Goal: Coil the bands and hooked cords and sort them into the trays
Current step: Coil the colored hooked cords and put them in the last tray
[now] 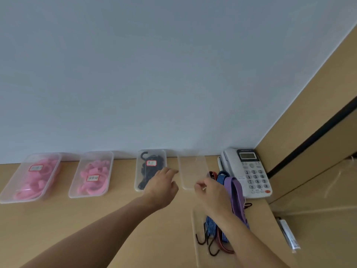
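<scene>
Against the wall stand two clear trays of pink bands and a tray of black hooked cords, each with a red-framed label. A clear lid lies to their right. My right hand pinches the lid's near edge. My left hand hovers over the black-cord tray, its straight fingers reaching the lid's left edge. Blue-striped, red and purple hooked cords lie in a clear tray at the front right, partly hidden by my right forearm.
A white desk phone sits at the back right corner, against a tan partition. A small white packet lies off the desk's right edge. The white wall runs close behind the trays.
</scene>
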A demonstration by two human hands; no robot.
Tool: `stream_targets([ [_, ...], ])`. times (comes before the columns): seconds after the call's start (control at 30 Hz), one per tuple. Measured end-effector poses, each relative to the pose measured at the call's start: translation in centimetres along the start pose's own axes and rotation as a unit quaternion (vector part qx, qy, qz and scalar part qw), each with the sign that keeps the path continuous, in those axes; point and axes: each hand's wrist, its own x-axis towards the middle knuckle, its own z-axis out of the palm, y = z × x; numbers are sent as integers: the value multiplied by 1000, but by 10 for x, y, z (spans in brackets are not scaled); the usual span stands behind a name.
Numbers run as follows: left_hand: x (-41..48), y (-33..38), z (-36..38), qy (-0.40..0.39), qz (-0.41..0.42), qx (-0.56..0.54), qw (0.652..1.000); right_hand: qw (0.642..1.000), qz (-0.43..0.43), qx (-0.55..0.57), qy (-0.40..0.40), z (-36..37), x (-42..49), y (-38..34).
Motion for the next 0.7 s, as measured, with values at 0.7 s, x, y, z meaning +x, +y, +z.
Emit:
stream_targets([
  [0.7, -38, 98, 72, -126, -66, -55, 988, 990, 25, -127, -54, -22, -48, 139],
])
